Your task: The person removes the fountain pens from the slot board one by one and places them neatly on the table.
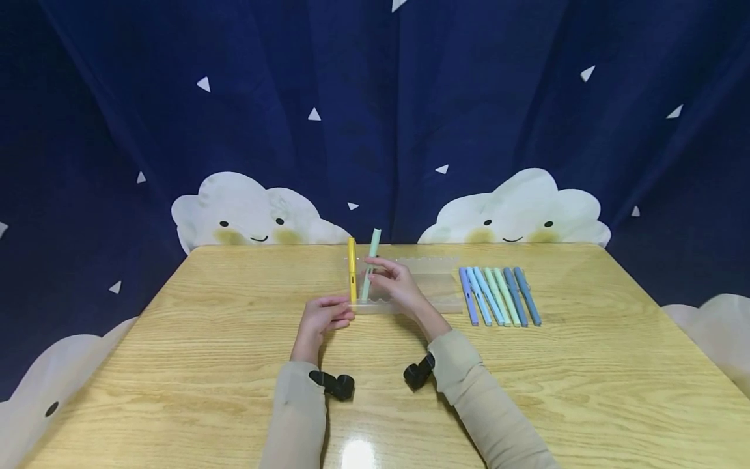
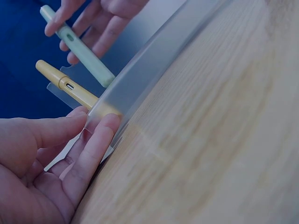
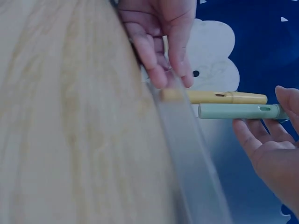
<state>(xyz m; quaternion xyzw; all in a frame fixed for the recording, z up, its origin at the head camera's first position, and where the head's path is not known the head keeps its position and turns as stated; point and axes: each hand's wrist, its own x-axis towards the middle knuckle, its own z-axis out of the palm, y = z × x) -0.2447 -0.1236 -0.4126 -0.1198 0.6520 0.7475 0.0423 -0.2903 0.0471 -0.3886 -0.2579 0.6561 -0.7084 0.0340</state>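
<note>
A clear pen rack (image 1: pixel 433 304) with a notched rim stands near the table's middle. In its leftmost notch leans a yellow pen (image 1: pixel 352 268). My left hand (image 1: pixel 320 320) grips the rack's left front corner between thumb and fingers, close beside the yellow pen's lower end in the left wrist view. My right hand (image 1: pixel 401 286) pinches a mint green pen (image 2: pixel 86 56) by its upper part. This pen is tilted just right of the yellow one, its lower end close behind the rack's front wall (image 3: pixel 187 154).
Right of the rack, several pens lie side by side on the wooden table (image 1: pixel 193 365): a lavender pen (image 1: pixel 468 296), then light blue, pale green and dark blue pens (image 1: pixel 527 296). A dark blue curtain (image 1: pixel 375 130) with clouds and white triangles hangs behind the table's far edge.
</note>
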